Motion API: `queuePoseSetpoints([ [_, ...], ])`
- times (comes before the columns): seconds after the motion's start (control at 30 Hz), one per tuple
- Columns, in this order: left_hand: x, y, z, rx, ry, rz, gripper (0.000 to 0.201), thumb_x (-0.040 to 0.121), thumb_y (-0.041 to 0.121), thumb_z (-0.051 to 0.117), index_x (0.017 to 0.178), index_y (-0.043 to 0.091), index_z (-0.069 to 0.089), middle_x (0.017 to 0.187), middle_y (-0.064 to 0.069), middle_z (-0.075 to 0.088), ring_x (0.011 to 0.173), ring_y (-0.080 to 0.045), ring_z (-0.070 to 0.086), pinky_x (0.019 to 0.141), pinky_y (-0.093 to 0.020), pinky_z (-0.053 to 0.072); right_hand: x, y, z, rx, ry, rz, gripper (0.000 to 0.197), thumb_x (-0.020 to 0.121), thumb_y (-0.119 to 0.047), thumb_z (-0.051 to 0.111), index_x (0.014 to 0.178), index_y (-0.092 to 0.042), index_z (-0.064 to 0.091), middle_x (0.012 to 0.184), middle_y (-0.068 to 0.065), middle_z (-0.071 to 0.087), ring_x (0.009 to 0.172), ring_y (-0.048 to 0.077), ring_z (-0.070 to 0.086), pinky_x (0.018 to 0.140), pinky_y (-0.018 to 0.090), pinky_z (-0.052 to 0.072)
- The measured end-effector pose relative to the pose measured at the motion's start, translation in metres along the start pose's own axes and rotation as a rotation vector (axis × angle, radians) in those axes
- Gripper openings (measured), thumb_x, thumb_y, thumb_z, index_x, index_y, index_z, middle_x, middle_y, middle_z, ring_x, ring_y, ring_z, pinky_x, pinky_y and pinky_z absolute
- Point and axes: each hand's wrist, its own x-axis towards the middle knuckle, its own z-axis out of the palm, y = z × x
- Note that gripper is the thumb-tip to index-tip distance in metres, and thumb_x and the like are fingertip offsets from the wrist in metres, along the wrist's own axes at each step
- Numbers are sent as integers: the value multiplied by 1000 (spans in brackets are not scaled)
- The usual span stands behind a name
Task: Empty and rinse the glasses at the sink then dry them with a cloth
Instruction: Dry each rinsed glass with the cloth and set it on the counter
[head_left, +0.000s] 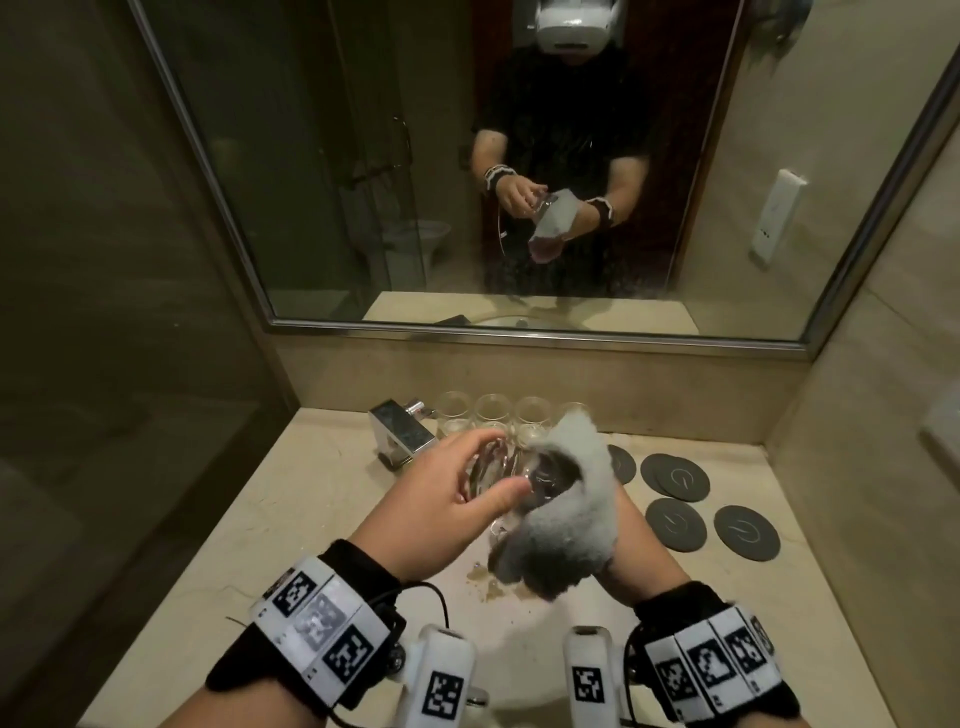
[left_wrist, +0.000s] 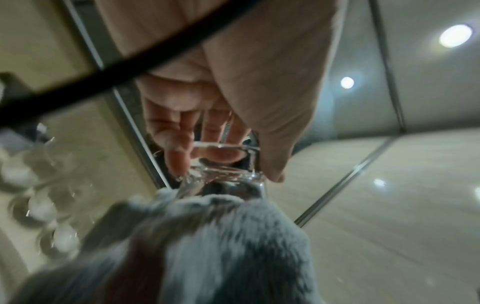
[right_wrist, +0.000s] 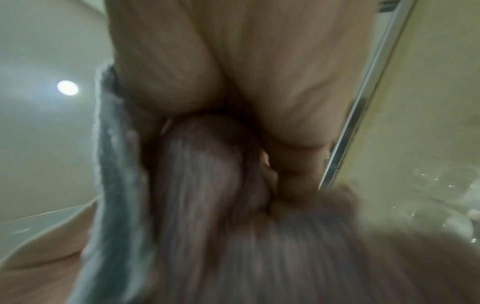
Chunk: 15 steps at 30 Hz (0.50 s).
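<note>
Coasters and mirror
Four dark round coasters (head_left: 675, 477) lie on the beige desk (head_left: 291, 499) beneath a wall mirror (head_left: 322, 171).

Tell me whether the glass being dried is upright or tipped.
Tipped. The left hand holds the glass on its side above the counter, mouth toward the right hand, which pushes the grey cloth into it.

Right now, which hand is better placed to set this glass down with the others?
Left. The left hand grips the glass; the right hand is wrapped in the cloth.
</note>
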Motion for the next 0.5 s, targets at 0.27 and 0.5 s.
queuePoseSetpoints([
  [0.27, -2, 2, 17, 228, -71, 268, 64, 82, 52, 69, 138, 29, 50, 127, 16, 54, 109, 6, 50, 98, -16, 41, -22, -15, 25, -365, -13, -157, 26, 79, -35, 65, 101, -31, 51, 86, -24, 53, 87, -24, 49, 71, -1, 39],
  [0.5, -1, -15, 17, -340, 133, -397, 45, 88, 57, 52, 88, 14, 66, 87, 3, 68, 73, -13, 59, 68, -26, 45, -7, -17, 29, 227, 825, 143, 40, 89, -3, 39, 75, -3, 76, 68, 13, 73, 68, 29, 69, 66, 32, 55],
])
